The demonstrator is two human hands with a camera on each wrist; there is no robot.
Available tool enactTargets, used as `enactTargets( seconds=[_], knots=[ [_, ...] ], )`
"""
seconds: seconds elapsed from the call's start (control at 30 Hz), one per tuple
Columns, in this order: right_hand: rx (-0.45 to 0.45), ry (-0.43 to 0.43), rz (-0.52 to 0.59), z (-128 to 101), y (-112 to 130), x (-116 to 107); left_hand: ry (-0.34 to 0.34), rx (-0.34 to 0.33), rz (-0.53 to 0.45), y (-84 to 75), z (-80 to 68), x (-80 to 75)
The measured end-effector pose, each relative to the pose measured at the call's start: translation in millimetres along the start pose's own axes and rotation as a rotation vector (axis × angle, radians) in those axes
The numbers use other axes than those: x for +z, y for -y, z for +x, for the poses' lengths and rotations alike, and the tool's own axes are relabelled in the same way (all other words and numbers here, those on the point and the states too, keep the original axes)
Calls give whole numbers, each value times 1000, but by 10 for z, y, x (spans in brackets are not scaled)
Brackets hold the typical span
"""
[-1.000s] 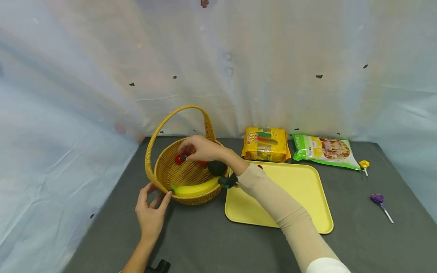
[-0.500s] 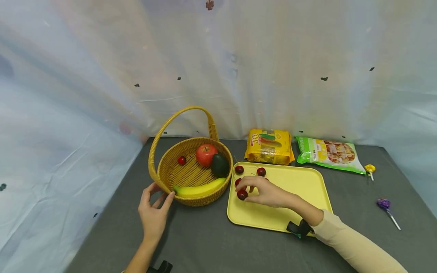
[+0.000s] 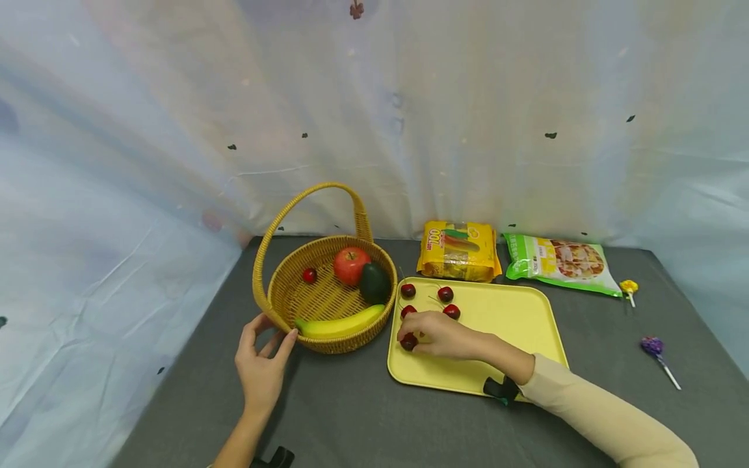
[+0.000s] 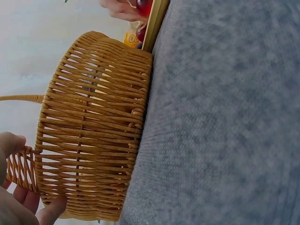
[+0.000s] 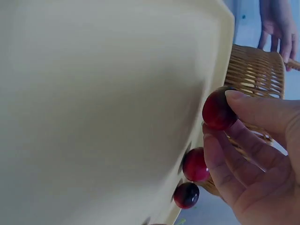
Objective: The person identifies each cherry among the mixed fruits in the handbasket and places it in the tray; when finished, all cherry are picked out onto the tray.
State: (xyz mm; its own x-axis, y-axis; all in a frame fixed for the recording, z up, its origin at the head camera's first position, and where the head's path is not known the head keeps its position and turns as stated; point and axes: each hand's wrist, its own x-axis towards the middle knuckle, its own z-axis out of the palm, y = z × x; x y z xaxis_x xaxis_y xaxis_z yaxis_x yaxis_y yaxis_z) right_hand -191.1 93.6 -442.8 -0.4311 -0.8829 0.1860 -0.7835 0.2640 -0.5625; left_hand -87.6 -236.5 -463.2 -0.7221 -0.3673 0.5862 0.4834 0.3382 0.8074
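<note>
My right hand (image 3: 435, 334) lies over the yellow tray (image 3: 515, 351) and pinches a dark red cherry (image 3: 408, 341) (image 5: 218, 112) near the tray's left edge. Three more cherries (image 3: 445, 294) sit on the tray just beyond it. My left hand (image 3: 260, 364) touches the near left rim of the wicker basket (image 3: 298, 296) (image 4: 93, 131), fingers spread against the weave. In the basket lie a red apple (image 3: 350, 265), a dark avocado (image 3: 374, 283), a banana (image 3: 339, 322) and one cherry (image 3: 309, 275).
A yellow snack packet (image 3: 458, 250) and a green food bag (image 3: 560, 262) lie at the back by the white curtain. A yellow lollipop (image 3: 629, 288) and a purple lollipop (image 3: 654, 350) lie on the grey table at the right.
My right hand left the basket and came down onto the tray, where it now pinches a cherry. A cherry stayed in the basket. The left hand has stayed on the basket rim.
</note>
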Motion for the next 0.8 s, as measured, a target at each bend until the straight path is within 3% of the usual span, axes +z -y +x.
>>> enactTargets(
  seconds=[0.27, 0.53, 0.8],
  knots=[
    [-8, 33, -89, 66, -7, 35, -5, -14, 20, -5, -6, -2],
    [1, 12, -126, 41, 7, 10, -3, -21, 21, -13, -9, 2],
    [-2, -42, -61, 75, 76, -136, -2, 1, 17, -12, -4, 1]
  ],
)
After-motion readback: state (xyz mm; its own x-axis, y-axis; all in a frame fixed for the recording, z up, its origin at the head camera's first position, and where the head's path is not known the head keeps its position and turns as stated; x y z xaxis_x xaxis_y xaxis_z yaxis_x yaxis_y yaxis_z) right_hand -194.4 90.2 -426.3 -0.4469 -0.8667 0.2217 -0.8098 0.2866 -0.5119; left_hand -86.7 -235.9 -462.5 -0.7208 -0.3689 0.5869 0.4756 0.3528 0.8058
